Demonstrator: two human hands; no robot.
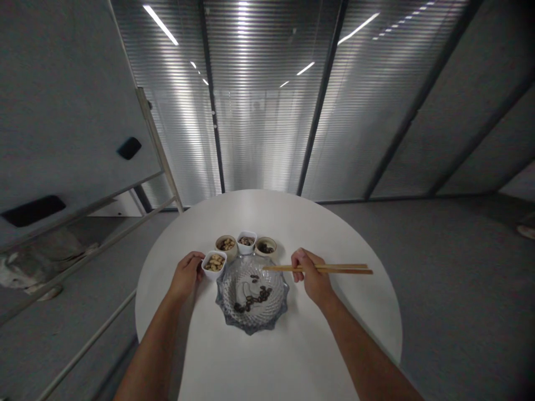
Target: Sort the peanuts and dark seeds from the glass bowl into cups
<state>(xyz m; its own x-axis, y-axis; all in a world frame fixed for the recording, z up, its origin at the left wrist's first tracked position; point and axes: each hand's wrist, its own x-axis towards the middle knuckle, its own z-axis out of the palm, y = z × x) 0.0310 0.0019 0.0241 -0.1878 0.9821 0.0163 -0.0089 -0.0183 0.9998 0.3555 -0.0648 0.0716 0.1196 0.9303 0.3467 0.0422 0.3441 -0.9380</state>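
My right hand (310, 273) is closed around a pair of wooden chopsticks (345, 269). Their tips reach left over the right part of a scalloped glass bowl (253, 324), with nothing visible between them. Dark beans (253, 301) lie scattered inside that glass bowl. At its upper left, my left hand (189, 273) has its fingers against the left side of a small white bowl (214, 274) of pale nuts. Behind the glass bowl stand a beige bowl (226, 254) of light brown nuts, a white bowl (247, 249) of speckled pieces, and another beige bowl (266, 255) with dark beans.
All the bowls stand on a round white table (259, 211). A whiteboard (75, 100) on a metal frame is to the left. Glass panels with blinds (259, 139) rise behind the table. Part of a shoe (525, 231) shows at the right edge.
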